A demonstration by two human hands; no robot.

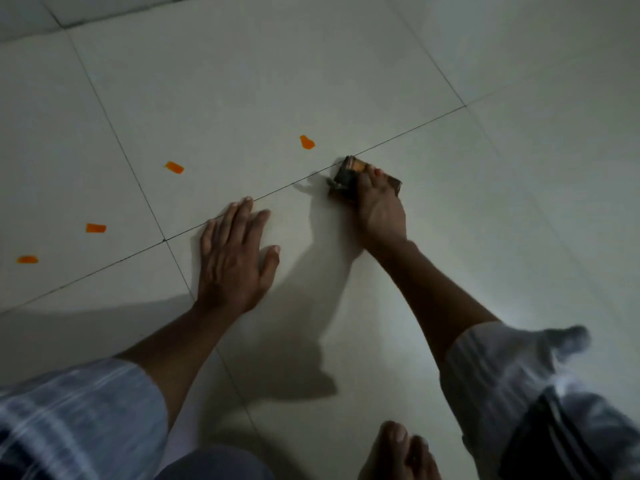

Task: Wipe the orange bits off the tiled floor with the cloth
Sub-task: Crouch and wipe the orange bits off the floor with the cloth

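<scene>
Crouching low, the person presses the right hand [379,209] down on a small dark cloth [346,174] that sits on the tiled floor [485,202], right at a grout line. Most of the cloth is hidden under the hand, so its shape is hard to make out; only a dark folded edge and a corner past the fingers [375,173] show, with an orange smear on top. Those fingers are curled over it, clamping it to the tile. The left hand [235,254] lies flat on the floor just beside, fingers spread and holding nothing.

Four orange bits remain on the tiles — one [307,142] near the cloth, a second [174,167] further left, a third [95,228] lower still, and a fourth [27,259] by the frame's left edge. They trail away from the cloth in a loose diagonal.

Both striped sleeves [86,410] are blurred and cut off at the bottom, and one bare foot [398,448] pokes in — only its toes visible.
</scene>
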